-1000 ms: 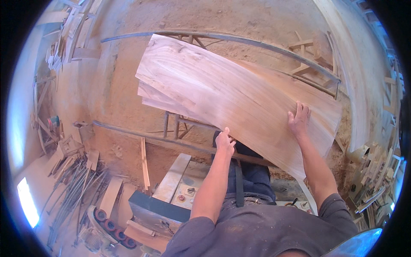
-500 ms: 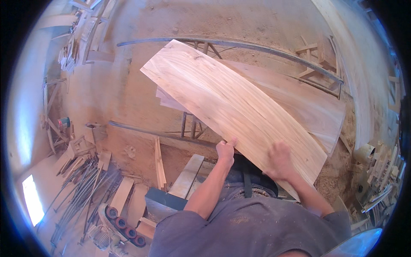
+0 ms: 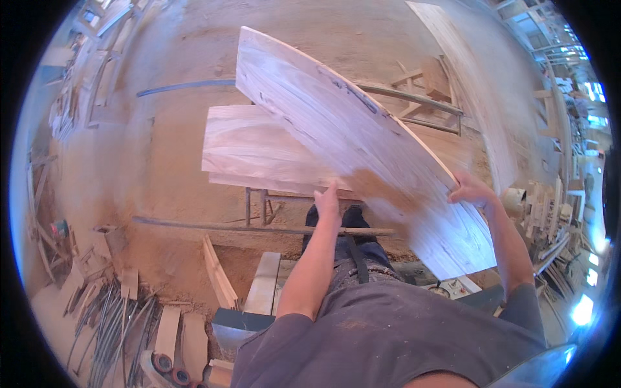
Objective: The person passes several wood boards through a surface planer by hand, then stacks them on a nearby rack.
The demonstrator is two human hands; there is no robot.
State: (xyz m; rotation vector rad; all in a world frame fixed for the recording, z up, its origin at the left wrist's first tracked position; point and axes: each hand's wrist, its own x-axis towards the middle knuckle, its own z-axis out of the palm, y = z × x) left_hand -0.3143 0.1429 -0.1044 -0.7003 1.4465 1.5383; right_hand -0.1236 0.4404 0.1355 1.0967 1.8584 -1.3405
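Observation:
A long, wide wooden board (image 3: 336, 123) slants across the view, tipped up so that its far long edge is raised. My right hand (image 3: 471, 189) grips that raised edge near the right end, thumb over the face. Closed at the near lower edge is my left hand (image 3: 328, 202), its fingertips partly hidden by the wood. A brown patch of sawdust (image 3: 381, 189) is smeared over the board's face. Beneath it, more pale boards (image 3: 255, 139) lie on a metal trestle (image 3: 184, 223), partly covered by the tilted one.
Clamp bars (image 3: 119, 323) and offcuts lie at the lower left, near a dark-topped box (image 3: 242, 320). Scrap wood (image 3: 550, 210) is heaped on the right. A long plank (image 3: 469, 84) and a wooden block (image 3: 435, 79) stand beyond the trestle. Sawdust coats the floor.
The board has tipped from lying nearly flat to standing on a slant, uncovering boards below. My right hand has moved from its face to its far edge. The view has shifted right.

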